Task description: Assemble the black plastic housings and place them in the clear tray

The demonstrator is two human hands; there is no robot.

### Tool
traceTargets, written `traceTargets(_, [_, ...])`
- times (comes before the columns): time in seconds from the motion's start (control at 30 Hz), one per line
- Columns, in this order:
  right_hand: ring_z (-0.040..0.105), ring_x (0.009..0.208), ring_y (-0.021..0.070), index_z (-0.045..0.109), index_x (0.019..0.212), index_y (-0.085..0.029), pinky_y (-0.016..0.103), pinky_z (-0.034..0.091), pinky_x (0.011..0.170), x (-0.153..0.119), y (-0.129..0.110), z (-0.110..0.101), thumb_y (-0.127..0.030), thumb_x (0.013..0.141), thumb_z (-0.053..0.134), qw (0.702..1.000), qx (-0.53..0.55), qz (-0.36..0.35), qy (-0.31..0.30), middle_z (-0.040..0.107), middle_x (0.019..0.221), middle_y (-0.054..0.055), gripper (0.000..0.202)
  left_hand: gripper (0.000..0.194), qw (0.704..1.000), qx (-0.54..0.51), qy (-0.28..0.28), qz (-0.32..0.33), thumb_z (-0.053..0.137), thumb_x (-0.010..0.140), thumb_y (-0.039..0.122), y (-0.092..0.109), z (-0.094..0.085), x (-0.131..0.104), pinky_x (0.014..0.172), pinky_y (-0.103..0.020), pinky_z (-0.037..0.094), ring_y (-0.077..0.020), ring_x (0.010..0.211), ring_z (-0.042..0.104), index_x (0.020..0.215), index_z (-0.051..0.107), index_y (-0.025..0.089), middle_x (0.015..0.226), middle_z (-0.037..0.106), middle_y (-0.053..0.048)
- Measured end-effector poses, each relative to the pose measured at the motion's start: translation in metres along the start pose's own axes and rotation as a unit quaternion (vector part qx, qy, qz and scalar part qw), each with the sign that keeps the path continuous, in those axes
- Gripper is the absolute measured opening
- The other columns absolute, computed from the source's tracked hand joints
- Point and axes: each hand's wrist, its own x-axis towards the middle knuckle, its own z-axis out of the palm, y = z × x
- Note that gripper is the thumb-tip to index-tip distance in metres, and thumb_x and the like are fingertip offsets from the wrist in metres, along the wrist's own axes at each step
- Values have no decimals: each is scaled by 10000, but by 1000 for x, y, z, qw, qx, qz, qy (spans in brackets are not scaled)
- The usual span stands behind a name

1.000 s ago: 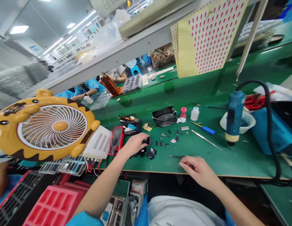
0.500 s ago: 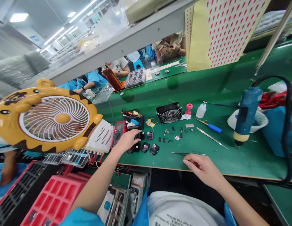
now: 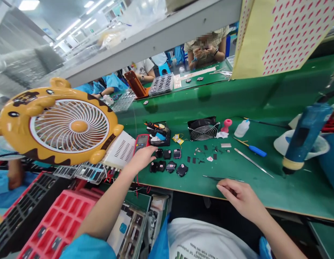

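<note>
My left hand (image 3: 141, 160) reaches over the bench with thumb and forefinger slightly apart. Its fingertips are at the leftmost small black case (image 3: 158, 153) in a cluster; whether they touch it, I cannot tell. More black cases with white-and-red labels, such as one at the near right (image 3: 182, 169), stand in two rows beside it. My right hand (image 3: 238, 196) rests at the bench's front edge, fingers curled in and thumb against them, with nothing visible in it. Thin tweezers (image 3: 210, 177) lie just beyond its knuckles, partly hidden by them.
A tiger-shaped fan (image 3: 79, 126) and red multimeter (image 3: 141, 142) stand left. Behind are a tool tray (image 3: 158, 138), a black fan (image 3: 204, 129) and a white bottle (image 3: 241, 128). Small parts (image 3: 204, 154), a blue screwdriver (image 3: 257, 150) and a hanging electric driver (image 3: 307, 135) are right.
The view has shifted, moving the bench items rightward in the picture. My left hand has drawn back left from the black cases, uncovering more of them. My right hand keeps its curled pose.
</note>
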Motion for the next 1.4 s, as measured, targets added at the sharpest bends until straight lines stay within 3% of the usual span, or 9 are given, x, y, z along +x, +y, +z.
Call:
traceTargets(0.17, [589,500,163,677,790,-250,279,477,528,0,-1,1,-476,1052,505,1000,-9,-1,-3,646,594,-23,387,515,1000,-2,-1,13,730,835,58,8,15,9,1041,-388,589,-298,1195,739,1321,684,220,1339,737,-114])
traceTargets(0.3, [587,498,161,681,796,-249,274,479,526,-2,0,0,-501,1064,495,1000,-13,-2,2,646,595,-22,412,566,999,-11,3,30,715,819,40,7,9,6,1055,-352,581,-259,1204,731,1344,669,247,1357,732,-68])
traceTargets(0.47, [600,497,165,697,800,-254,272,494,522,-4,0,-3,-587,1063,478,1000,-15,2,-2,662,607,-9,477,490,997,-35,65,-15,657,930,173,-5,-2,-40,1052,-396,591,-259,1191,723,1414,615,240,1440,677,-89])
traceTargets(0.57, [603,485,160,709,797,-258,264,496,507,-3,-2,-4,-605,1057,489,1000,-22,0,0,666,605,-9,487,317,983,-87,152,-55,601,990,249,-3,11,-75,912,-392,638,-232,961,758,1294,690,228,1231,762,-84])
traceTargets(0.63, [609,477,156,716,800,-259,257,498,498,-1,-2,-4,-609,1051,503,1000,-25,-5,-4,673,604,-13,481,239,975,-114,187,-47,613,994,255,3,26,-88,952,-419,619,-240,1000,740,1199,733,230,1139,781,-79])
traceTargets(0.77, [626,478,156,718,791,-254,249,501,497,1,-1,-6,-621,1047,506,999,-29,-6,-19,695,612,-8,496,279,981,-128,145,11,681,964,203,18,48,-82,1070,-466,548,-252,1149,673,1236,723,241,1225,773,-79])
traceTargets(1.0, [646,502,149,728,814,-249,240,500,512,-3,1,-4,-599,1054,515,999,-47,-6,-14,714,643,-9,475,503,994,-101,18,46,792,876,138,31,37,-48,1052,-443,527,-276,1180,616,1355,666,225,1296,747,-77])
traceTargets(1.2, [603,477,149,716,794,-247,250,489,501,-4,-4,-1,-612,1057,499,999,-45,-2,9,669,590,-12,499,577,994,-81,57,54,787,900,215,9,32,-66,1151,-479,481,-282,1309,599,1437,578,246,1430,649,-108])
traceTargets(1.4, [625,491,153,722,789,-242,248,499,508,-2,-5,-3,-618,1053,501,999,-47,4,-2,699,619,-1,509,531,996,-16,55,67,795,879,182,-4,41,-70,1067,-458,535,-295,1184,661,1376,612,209,1316,721,-115])
